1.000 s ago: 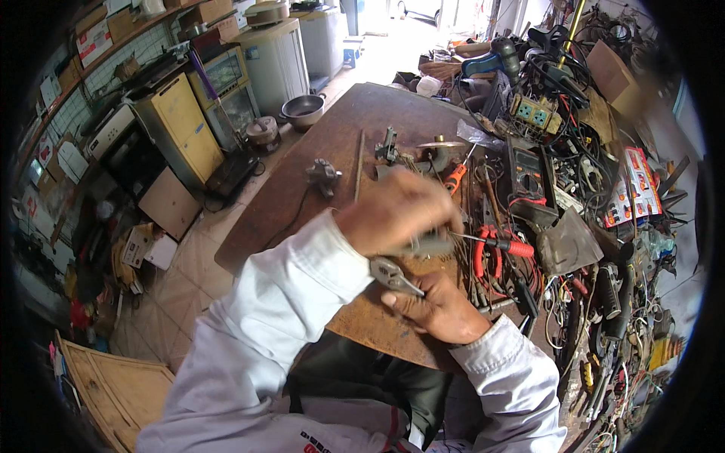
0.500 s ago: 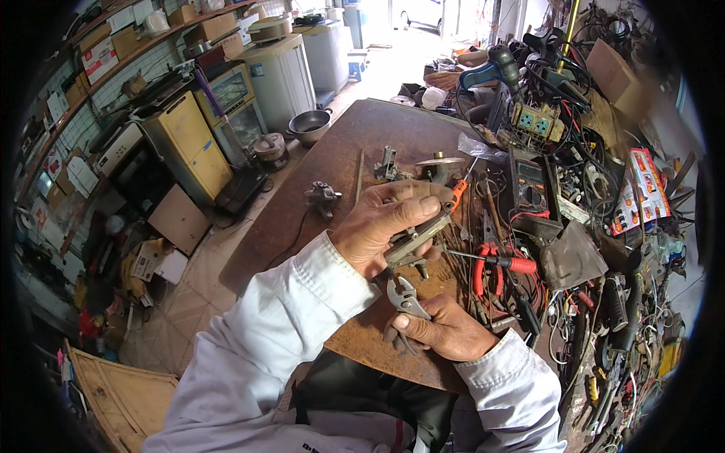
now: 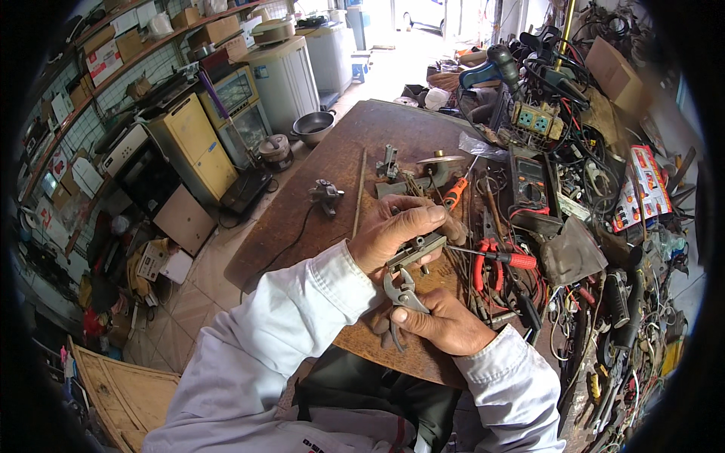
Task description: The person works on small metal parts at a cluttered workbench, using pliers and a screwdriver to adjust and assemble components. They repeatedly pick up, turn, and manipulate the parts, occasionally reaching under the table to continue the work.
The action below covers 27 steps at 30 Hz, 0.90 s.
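My left hand (image 3: 389, 232) is closed around a small oblong metal part (image 3: 420, 251) with a round stub on its top, held above the table. Below it, my right hand (image 3: 447, 325) grips a pair of grey metal pliers (image 3: 406, 294). The pliers' curved jaws point up and meet the near end of the metal part; whether they bite on it I cannot tell. Just beyond my left hand lies an orange-handled screwdriver (image 3: 455, 194). To the right are red-handled pliers (image 3: 479, 273) and a red screwdriver (image 3: 518, 261).
The rusty brown table (image 3: 302, 215) carries a small metal fitting (image 3: 326, 196), a thin rod (image 3: 360, 192) and a disc-topped part (image 3: 439, 163). A multimeter (image 3: 531, 185) sits in a tray amid tangled cables and tools on the right. A dark pan (image 3: 313, 127) stands beyond the table's left edge.
The metal part in my left hand has come lower and turned more level. The pliers in my right hand have risen slightly, and their jaws now meet the part's near end.
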Motion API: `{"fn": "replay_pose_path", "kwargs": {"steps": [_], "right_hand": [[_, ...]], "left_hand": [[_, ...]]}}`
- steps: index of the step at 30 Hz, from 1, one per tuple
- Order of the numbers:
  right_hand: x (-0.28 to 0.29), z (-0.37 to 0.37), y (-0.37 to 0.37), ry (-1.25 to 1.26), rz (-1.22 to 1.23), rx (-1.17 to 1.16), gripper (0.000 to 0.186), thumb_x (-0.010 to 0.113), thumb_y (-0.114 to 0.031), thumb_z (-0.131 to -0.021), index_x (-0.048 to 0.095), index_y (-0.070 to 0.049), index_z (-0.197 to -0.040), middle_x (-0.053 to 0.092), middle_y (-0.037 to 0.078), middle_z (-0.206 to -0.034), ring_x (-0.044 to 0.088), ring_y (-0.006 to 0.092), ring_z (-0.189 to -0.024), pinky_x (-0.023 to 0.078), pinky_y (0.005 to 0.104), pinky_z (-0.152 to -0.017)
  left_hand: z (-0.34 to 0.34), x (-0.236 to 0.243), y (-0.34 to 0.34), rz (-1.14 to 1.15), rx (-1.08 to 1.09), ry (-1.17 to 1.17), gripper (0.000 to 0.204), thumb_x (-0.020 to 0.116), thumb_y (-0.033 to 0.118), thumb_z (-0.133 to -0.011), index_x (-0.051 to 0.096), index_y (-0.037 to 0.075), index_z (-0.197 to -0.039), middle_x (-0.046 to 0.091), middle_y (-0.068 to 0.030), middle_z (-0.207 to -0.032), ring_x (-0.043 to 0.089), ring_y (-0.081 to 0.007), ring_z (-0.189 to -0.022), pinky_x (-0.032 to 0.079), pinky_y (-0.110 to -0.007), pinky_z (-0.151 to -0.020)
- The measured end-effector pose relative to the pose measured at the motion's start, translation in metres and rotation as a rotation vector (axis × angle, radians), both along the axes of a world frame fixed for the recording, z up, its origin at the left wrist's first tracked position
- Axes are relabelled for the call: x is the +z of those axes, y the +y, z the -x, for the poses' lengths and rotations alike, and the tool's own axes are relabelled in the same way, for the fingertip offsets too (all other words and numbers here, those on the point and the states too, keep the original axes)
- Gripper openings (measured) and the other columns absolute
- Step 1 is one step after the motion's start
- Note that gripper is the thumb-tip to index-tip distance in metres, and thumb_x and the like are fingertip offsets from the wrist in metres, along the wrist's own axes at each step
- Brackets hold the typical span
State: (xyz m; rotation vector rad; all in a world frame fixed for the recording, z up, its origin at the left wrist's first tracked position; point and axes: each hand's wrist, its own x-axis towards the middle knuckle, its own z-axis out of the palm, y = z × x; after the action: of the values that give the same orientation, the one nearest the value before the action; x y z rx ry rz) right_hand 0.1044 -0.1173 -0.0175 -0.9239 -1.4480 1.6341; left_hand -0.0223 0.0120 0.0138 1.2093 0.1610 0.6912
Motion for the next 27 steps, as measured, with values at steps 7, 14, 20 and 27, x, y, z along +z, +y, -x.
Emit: {"fn": "replay_pose_path", "kwargs": {"steps": [7, 14, 20, 27], "right_hand": [[0.001, 0.000, 0.001, 0.057, 0.059, 0.007, 0.042, 0.053, -0.036, -0.103, 0.069, 0.003, -0.104, 0.068, 0.007, -0.080, 0.061, 0.0124, -0.075, 0.046, 0.0269, -0.065], [-0.007, 0.002, 0.002, 0.152, 0.140, 0.006, 0.039, 0.056, -0.032, -0.102, 0.068, 0.005, -0.098, 0.068, 0.011, -0.081, 0.064, 0.0174, -0.072, 0.049, 0.0291, -0.066], [-0.008, 0.002, 0.002, 0.149, 0.128, -0.001, 0.040, 0.056, -0.032, -0.102, 0.067, 0.006, -0.102, 0.069, 0.011, -0.080, 0.066, 0.0170, -0.071, 0.049, 0.0276, -0.063], [-0.012, 0.003, 0.001, 0.164, 0.151, -0.007, 0.041, 0.057, -0.033, -0.102, 0.067, 0.006, -0.103, 0.070, 0.012, -0.084, 0.068, 0.0184, -0.073, 0.050, 0.0278, -0.065]], "left_hand": [[-0.001, 0.003, -0.003, 0.037, -0.016, 0.000, 0.039, 0.062, 0.036, -0.093, 0.068, -0.003, -0.088, 0.066, -0.0194, -0.093, 0.053, -0.0121, -0.054, 0.042, -0.024, -0.050], [0.001, 0.006, -0.003, 0.010, -0.044, 0.020, 0.039, 0.062, 0.036, -0.093, 0.068, -0.002, -0.086, 0.066, -0.0202, -0.093, 0.050, -0.0106, -0.052, 0.040, -0.022, -0.048], [-0.002, 0.002, -0.002, 0.012, -0.003, 0.012, 0.037, 0.062, 0.035, -0.093, 0.068, -0.001, -0.085, 0.067, -0.0213, -0.092, 0.050, -0.0106, -0.052, 0.040, -0.022, -0.047], [-0.002, 0.002, -0.002, 0.021, -0.048, 0.003, 0.037, 0.062, 0.034, -0.094, 0.067, -0.002, -0.084, 0.067, -0.0211, -0.091, 0.049, -0.0103, -0.052, 0.039, -0.022, -0.047]]}}
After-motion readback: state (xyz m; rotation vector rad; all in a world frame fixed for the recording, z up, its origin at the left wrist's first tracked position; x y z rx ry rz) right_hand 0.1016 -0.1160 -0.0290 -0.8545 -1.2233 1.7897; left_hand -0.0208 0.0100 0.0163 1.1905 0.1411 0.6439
